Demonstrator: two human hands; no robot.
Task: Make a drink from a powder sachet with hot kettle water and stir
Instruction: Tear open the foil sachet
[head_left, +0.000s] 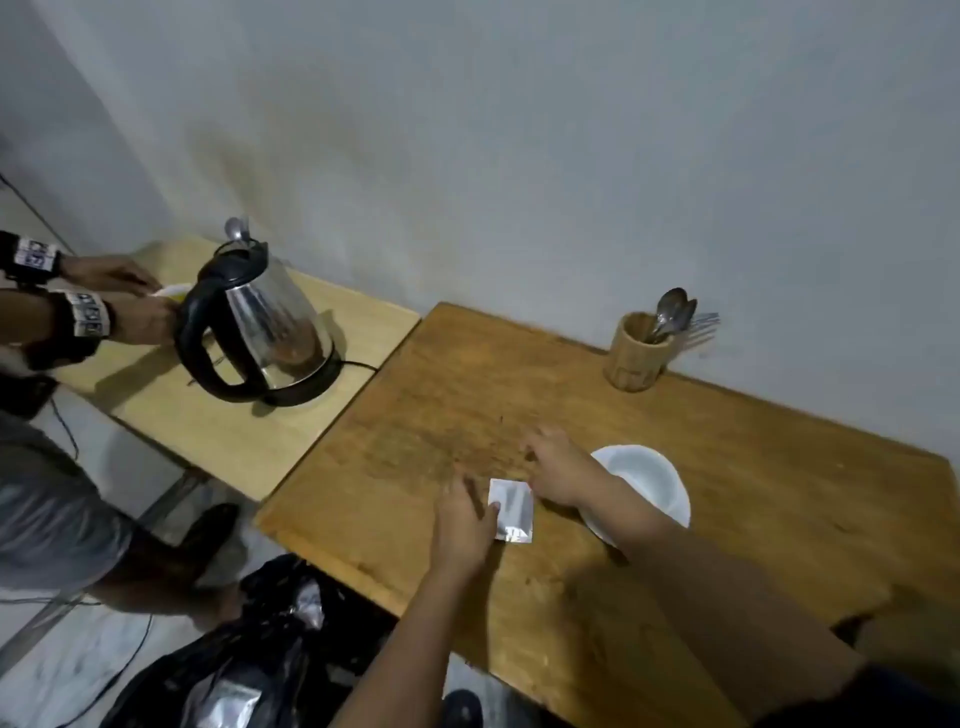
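The single head-worn camera is looking forward and steeply down across the desk (727, 519) toward the wall (571, 130). It is sitting close above the hands, with wide-angle bending stretching the edges; no second view is sharing the scene.

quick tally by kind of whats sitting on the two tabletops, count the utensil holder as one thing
sachet: 1, flat on the darker table, left hand touching it
white bowl: 1
utensil holder: 1, with spoons and forks in it
kettle: 1, on the lighter table
total: 4
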